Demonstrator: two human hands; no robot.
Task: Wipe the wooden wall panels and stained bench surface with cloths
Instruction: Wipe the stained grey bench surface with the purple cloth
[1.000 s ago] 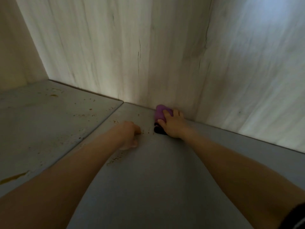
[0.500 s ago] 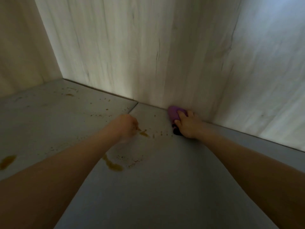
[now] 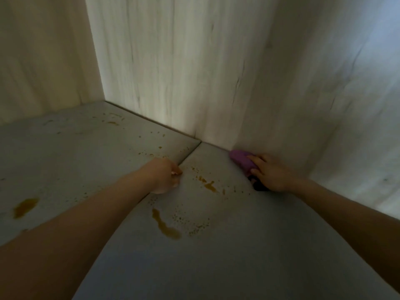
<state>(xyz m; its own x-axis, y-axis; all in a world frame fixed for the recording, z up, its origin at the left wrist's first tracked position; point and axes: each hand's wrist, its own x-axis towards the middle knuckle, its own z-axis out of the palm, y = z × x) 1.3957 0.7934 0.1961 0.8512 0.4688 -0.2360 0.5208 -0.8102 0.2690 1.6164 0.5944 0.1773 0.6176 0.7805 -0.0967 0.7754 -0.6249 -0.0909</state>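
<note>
Stains (image 3: pixel 166 228) newly in view across the surface (image 3: pixel 238 256); right hand (image 3: pixel 270 174) still clutches purple cloth (image 3: pixel 241 161) at wall panel (image 3: pixel 281 94); left hand (image 3: pixel 164 176) fisted, contents unclear; wiping barely begun.

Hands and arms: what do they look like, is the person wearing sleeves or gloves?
No gloves, no sleeves in view. The left hand and right hand are bare, and both forearms are bare too. No rings, watch or bracelets can be seen.

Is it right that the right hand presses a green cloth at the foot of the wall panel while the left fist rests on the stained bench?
Not quite: the head view shows the cloth under the right hand is purple, not green. The rest holds.
</note>
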